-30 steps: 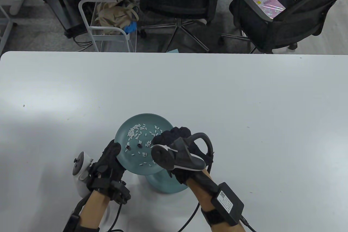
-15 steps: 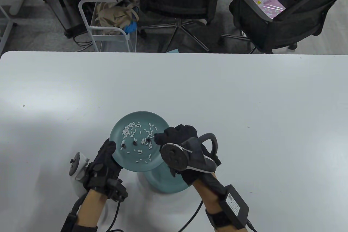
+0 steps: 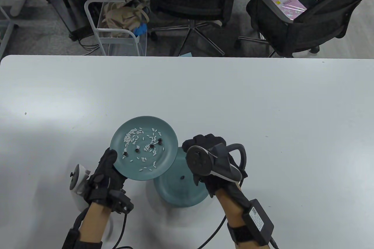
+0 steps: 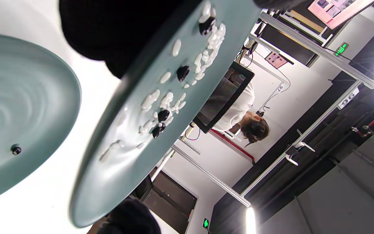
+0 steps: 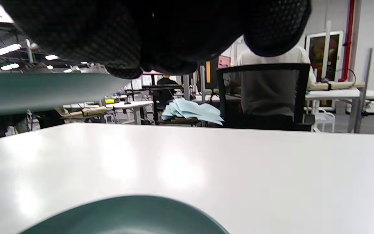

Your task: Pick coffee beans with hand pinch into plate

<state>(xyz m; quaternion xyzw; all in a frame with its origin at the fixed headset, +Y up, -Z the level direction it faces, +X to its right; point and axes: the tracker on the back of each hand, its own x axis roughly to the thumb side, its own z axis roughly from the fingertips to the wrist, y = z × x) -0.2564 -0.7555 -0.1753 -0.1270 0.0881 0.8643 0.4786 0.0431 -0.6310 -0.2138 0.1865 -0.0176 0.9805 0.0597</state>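
While the left hand grips its near-left rim, raised plate: tilted, lifted off the table.
Raised plate contents: white rice grains scattered with four dark coffee beans; long axes too small to tell.
Lower plate: teal, flat on table between both hands, overlapped by the raised plate; one bean in it.
Right hand: beside raised plate, touching nothing; finger posture cannot be told.

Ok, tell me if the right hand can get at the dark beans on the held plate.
Probably yes: the right hand hovers just beside the plate the left hand holds, and nothing covers the beans.
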